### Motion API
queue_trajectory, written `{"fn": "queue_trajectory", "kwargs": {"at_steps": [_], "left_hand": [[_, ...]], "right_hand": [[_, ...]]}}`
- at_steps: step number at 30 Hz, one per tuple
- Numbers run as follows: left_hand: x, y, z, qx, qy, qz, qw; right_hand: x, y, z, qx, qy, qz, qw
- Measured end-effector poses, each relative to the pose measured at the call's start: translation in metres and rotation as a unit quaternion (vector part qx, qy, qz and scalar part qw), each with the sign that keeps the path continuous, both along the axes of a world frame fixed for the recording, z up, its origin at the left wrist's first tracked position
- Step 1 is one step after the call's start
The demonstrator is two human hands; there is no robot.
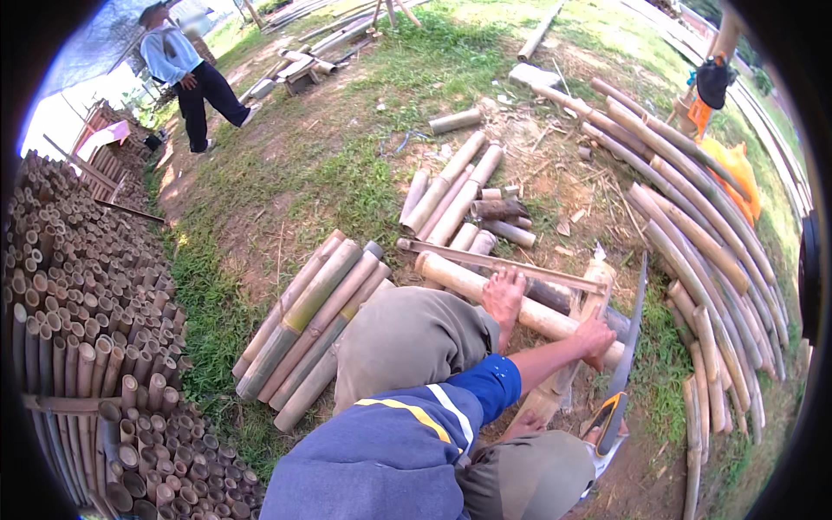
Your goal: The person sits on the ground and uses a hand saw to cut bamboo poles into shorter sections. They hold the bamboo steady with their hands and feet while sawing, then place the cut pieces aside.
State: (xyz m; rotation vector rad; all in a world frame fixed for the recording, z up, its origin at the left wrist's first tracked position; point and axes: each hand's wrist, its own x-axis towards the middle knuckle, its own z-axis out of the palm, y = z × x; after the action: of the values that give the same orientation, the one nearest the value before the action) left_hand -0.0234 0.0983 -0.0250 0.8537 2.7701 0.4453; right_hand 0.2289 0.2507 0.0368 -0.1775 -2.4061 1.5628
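Resting the left grip (594,340) near the right end of the bamboo pole (458,277) laid across a bamboo support (548,397); cannot tell how tightly closed; clasping the saw (630,342) in the partly hidden right grip (595,435), blade beside that end.

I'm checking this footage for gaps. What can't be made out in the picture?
- Right hand: head view; mostly hidden by the right knee and the handle of the handsaw, so its grip is unclear.
- Left hand: head view; its own back hides how far the fingers wrap the bamboo pole.
- Dark object, far right: head view; cut off by the fisheye rim, kind unclear.
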Motion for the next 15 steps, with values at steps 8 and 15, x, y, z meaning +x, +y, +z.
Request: {"fn": "queue_trajectory", "kwargs": {"at_steps": [8,15], "left_hand": [[0.011,-0.021,0.017,0.041,0.011,0.038,0.998],[0.001,-0.001,0.03,0.019,0.005,0.001,1.0]], "right_hand": [[-0.013,-0.027,0.001,-0.049,0.002,-0.032,0.998],[0.009,-0.038,0.065,-0.083,0.006,-0.036,0.996]]}}
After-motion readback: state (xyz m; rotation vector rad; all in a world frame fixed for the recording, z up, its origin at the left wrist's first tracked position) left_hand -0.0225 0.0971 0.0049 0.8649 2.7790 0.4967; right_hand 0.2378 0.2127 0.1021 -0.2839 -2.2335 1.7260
